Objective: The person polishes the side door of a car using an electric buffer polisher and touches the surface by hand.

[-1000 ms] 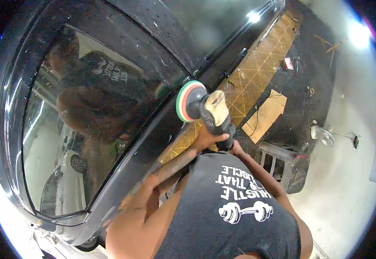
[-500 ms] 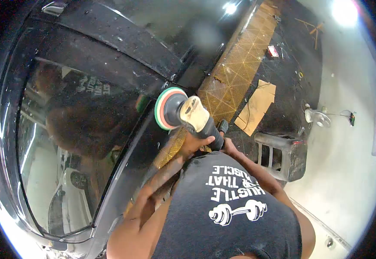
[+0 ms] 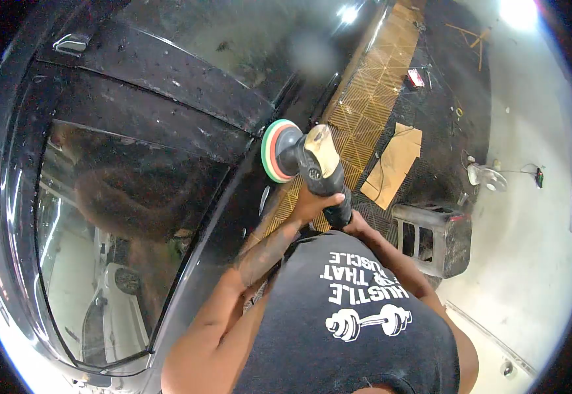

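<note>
1. Location: a handheld polisher (image 3: 312, 172) is held in front of the torso, beside the dark car (image 3: 174, 79). Its round foam pad (image 3: 271, 151), ringed in green, white and red, faces the bodywork. Whether pad and paint touch cannot be confirmed.
2. Left grip: the left hand (image 3: 311, 206) is closed around the forward part of the handle (image 3: 340, 213), just behind the head, with the thumb across the top. The far fingers are hidden.
3. Right grip: the right hand (image 3: 358, 226) is closed on the rear end of the handle, near the shirt (image 3: 358, 289). Finger detail is partly obscured.
4. Handling, as judged: fairly heavy and front-weighted, with a rigid body. The foam should yield under pressure; the black casing may become slippery if wet.
5. Recommended hold: one hand close behind the head to bear weight, one at the rear to steer; fingers clear of the pad and its dark backing plate (image 3: 289, 146).
6. Surroundings: yellow floor tiles (image 3: 371, 98) run alongside the car; a cardboard sheet (image 3: 393, 164) lies beyond them.
</note>
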The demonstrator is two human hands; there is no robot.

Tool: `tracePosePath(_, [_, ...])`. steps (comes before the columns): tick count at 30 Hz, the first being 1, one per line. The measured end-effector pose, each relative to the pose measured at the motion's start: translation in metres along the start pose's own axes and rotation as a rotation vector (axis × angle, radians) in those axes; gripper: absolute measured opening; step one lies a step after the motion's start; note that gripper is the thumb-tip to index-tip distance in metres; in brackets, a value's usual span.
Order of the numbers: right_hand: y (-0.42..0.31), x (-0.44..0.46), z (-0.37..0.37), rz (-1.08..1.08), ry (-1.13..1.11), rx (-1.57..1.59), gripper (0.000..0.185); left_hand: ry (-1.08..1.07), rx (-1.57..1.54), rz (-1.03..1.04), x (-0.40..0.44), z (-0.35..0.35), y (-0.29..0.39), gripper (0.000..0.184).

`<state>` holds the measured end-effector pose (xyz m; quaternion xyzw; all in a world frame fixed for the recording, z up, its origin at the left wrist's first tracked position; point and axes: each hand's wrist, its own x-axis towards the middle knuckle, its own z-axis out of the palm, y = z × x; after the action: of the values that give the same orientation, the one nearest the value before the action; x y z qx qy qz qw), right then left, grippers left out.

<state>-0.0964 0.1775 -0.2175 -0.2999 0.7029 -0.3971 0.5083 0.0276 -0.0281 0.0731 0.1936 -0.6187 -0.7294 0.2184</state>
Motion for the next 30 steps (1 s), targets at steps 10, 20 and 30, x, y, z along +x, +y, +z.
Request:
tracePosePath(10, [-0.075,-0.022,-0.031,-0.062,-0.028,-0.092,0.055,-0.057,-0.089,-0.166,0.021,0.006,-0.026,0.061])
tracePosePath(20, [-0.186,-0.051,-0.042,0.018,0.107,0.096,0.053,-0.076,-0.202,-0.188,0.070,0.016,-0.049,0.060])
tracePosePath(30, [-0.111,-0.030,-0.014,-0.011,-0.055,0.068,0.071,-0.092,-0.081,-0.164,0.023,-0.004,-0.014,0.073])
